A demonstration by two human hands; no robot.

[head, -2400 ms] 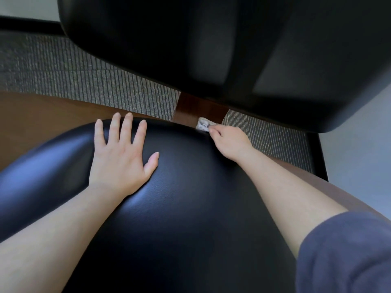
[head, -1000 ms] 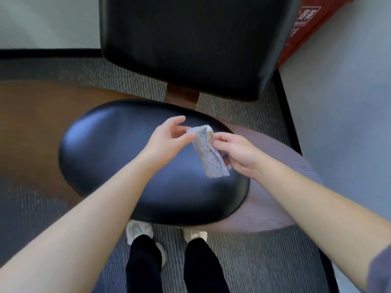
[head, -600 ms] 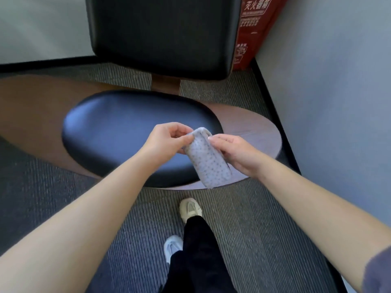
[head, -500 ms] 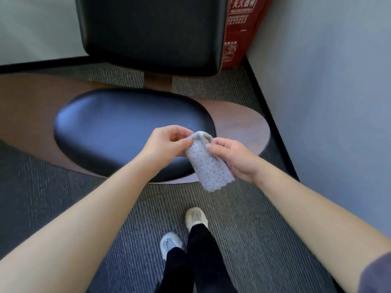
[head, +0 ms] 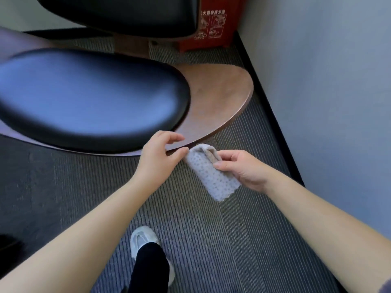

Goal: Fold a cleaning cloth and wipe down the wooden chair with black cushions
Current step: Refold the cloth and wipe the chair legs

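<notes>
- Right hand (head: 243,168) gripping the folded cleaning cloth (head: 211,172), fingers (head: 227,154) curled over its upper fold and thumb pressing on its dotted face, clamped on it.
- Left hand (head: 157,154) hovering just left of the cloth's top end, thumb tip reaching to the cloth's edge, possibly touching; forefinger lifted and parted from the thumb, so loosely apart, clamping nothing.
- Cloth hanging in the air between both hands, slanting down and to the right from the left thumb, its scalloped lower end dangling free below the right palm.
- Lying just beyond the fingertips of both hands, the curved rim of the wooden chair base (head: 222,96), bare brown wood spreading up and right from the left hand.
- Sitting on that wood, up and left of the left hand, the black seat cushion (head: 88,98), glossy and rounded.
- Rising farther away above the hands, the black back cushion (head: 118,15) on a wooden post (head: 131,46).
- Standing behind the back cushion, far up from the right hand, a red box (head: 213,24) with printed characters, against the grey wall (head: 328,81).
- Spreading beneath both forearms, striped grey carpet (head: 211,240).
- Showing below the left wrist, a pale shoe (head: 141,240) and a black trouser leg (head: 148,269).
</notes>
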